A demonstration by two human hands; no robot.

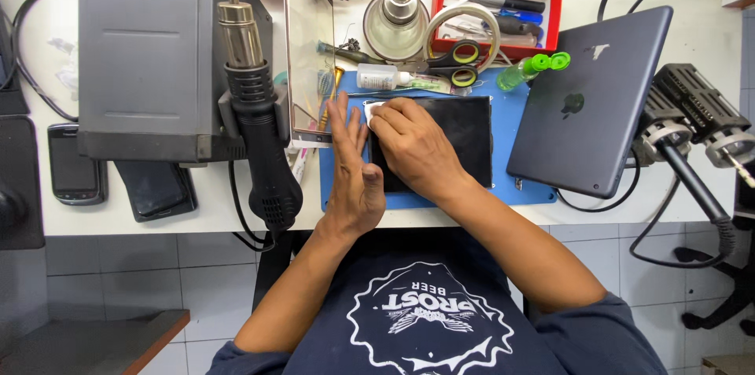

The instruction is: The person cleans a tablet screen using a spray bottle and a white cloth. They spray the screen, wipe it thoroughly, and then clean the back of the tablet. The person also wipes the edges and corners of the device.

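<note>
The right hand (413, 147) is closed on a small white wad (373, 110), apparently cloth or tissue, and presses it onto the upper left corner of a black screen panel (464, 139). The left hand (354, 167) is open, fingers straight, its edge set against the panel's left side as if to steady it. The panel lies flat on a blue work mat (511, 127) at the middle of the table's (204, 214) front edge.

This looks like wiping the panel clean; the next move likely calls for drawing the wad across the glass while the open hand keeps the panel from sliding.

Just behind the mat lie black-handled scissors (460, 64), a small white bottle (377, 76) and a green-capped bottle (535, 68). A dark tablet (590, 100), back up, leans at the mat's right edge. A clear glass sheet (308, 45) stands left of the mat, beside a hot-air gun (255, 108) hung on a grey station (145, 45). Two phones (75, 163) rest near the table's left front corner.
</note>
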